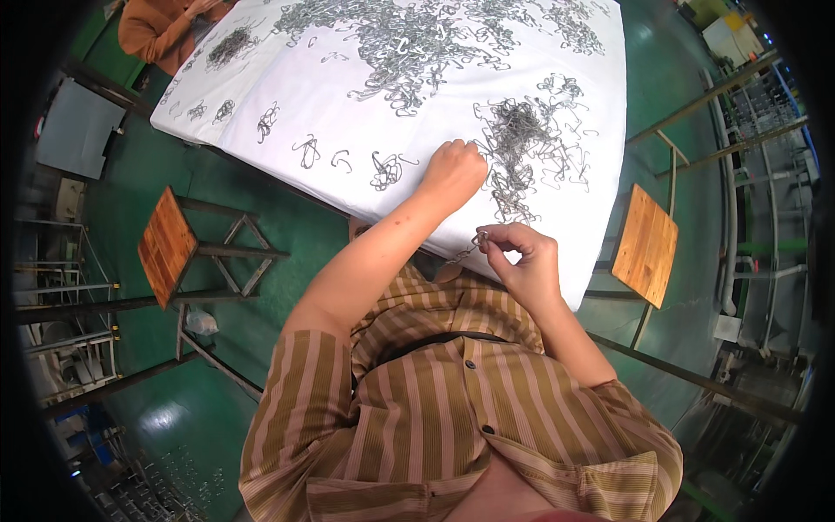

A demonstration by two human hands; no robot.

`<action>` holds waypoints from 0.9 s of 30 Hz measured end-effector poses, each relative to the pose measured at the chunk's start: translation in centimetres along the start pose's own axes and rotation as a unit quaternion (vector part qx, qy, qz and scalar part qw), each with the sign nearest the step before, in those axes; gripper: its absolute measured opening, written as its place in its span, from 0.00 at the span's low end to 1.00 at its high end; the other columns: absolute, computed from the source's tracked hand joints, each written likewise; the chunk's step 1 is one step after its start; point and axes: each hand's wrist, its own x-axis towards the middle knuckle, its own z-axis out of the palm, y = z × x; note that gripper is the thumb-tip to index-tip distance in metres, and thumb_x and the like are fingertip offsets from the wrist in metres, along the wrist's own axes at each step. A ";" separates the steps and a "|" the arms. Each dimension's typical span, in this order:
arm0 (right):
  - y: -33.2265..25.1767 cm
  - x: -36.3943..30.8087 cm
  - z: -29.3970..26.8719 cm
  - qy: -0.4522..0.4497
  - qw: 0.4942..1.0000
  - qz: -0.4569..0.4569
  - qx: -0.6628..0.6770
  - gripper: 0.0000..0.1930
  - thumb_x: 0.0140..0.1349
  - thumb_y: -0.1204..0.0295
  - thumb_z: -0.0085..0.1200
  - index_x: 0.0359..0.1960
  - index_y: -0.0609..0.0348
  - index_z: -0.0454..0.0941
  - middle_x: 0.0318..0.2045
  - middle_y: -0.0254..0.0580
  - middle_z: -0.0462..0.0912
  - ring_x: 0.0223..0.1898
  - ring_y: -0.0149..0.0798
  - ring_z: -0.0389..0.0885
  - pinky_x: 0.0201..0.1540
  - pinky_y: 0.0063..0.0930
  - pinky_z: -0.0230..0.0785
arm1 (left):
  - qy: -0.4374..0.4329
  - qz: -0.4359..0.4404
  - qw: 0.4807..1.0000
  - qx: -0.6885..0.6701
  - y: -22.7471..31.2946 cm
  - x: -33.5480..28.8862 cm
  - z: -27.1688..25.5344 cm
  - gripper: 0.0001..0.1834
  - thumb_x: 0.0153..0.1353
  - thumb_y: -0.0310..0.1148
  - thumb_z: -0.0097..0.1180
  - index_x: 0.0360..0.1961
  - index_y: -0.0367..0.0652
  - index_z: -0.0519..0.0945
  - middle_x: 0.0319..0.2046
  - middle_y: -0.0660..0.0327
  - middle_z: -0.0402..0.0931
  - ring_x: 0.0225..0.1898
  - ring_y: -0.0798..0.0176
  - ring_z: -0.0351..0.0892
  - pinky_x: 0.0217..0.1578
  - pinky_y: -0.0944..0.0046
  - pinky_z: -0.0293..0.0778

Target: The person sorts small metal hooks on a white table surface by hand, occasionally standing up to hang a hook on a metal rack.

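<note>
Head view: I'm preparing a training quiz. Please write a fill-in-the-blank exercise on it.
Thin grey bent-metal hooks lie on the smooth ____ table covering.
The bare hand pinching shiny silver metal links is the person's ____ one.
The brown wooden-topped stool at picture left stands on a ____ floor.
Missing words: white; right; green.

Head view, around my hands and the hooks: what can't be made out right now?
All in the head view:
Left hand: its own knuckles hide the fingertips, so whether it grips a hook can't be told.
Linked metal pieces in the right hand: too small to see how they join; fingers cover part.
Dark hook pile: overlapping pieces hide the count.
White table: far side cut off by the top edge.
</note>
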 end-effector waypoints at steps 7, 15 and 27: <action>-0.4 0.2 -0.1 -0.006 1.000 0.020 -0.007 0.09 0.50 0.87 0.53 0.33 0.66 0.81 0.25 0.40 0.82 0.29 0.28 0.81 0.34 0.20 0.74 | -0.026 0.045 0.999 0.014 -0.5 1.3 -0.1 0.02 0.42 0.24 0.53 0.20 0.39 0.77 0.22 0.57 0.75 0.27 0.57 0.76 0.30 0.62 0.72; 0.7 0.2 0.0 0.021 0.999 0.016 0.022 0.07 0.50 0.81 0.57 0.33 0.63 0.82 0.26 0.43 0.83 0.26 0.34 0.82 0.30 0.23 0.73 | -0.187 -0.149 0.921 -0.306 -2.6 0.9 -3.6 0.07 0.53 0.26 0.51 0.31 0.36 0.79 0.29 0.52 0.79 0.33 0.51 0.79 0.37 0.58 0.73; 1.1 0.8 0.2 0.035 0.998 0.055 0.023 0.07 0.50 0.79 0.57 0.32 0.64 0.82 0.26 0.45 0.83 0.25 0.34 0.82 0.31 0.23 0.74 | -0.140 -0.214 0.713 -0.653 -0.6 -2.8 -8.7 0.06 0.59 0.27 0.54 0.35 0.35 0.75 0.29 0.66 0.75 0.32 0.73 0.71 0.37 0.70 0.69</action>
